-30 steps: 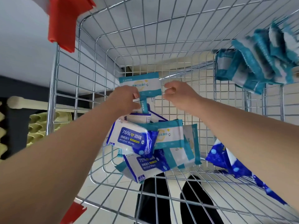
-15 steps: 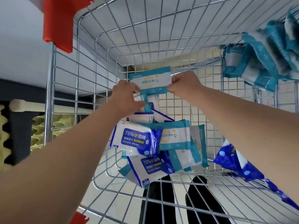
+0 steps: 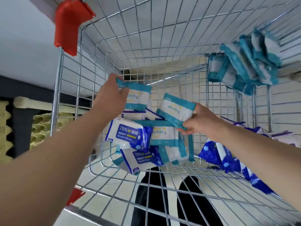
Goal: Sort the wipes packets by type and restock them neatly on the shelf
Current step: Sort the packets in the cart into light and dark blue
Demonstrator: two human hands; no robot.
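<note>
My left hand (image 3: 112,97) grips a teal-and-white wipes packet (image 3: 138,97) by its left edge, held up inside the wire basket (image 3: 146,51). My right hand (image 3: 198,123) pinches a second teal-and-white packet (image 3: 176,110) by its right end, tilted, a little lower and to the right. Below both lies a mixed heap: dark blue "75% Alcohol Wipes" packets (image 3: 128,133) on the left and front, more teal packets (image 3: 164,136) in the middle.
A row of teal packets (image 3: 244,66) stands on the wire shelf at upper right. Dark blue packets (image 3: 228,159) lie at lower right. A red plastic corner piece (image 3: 70,28) caps the basket's left post. Dark trouser legs show through the wire floor.
Before, both hands held one teal packet high in the basket. Now each hand holds its own teal packet, and my right hand has dropped down and to the right.
</note>
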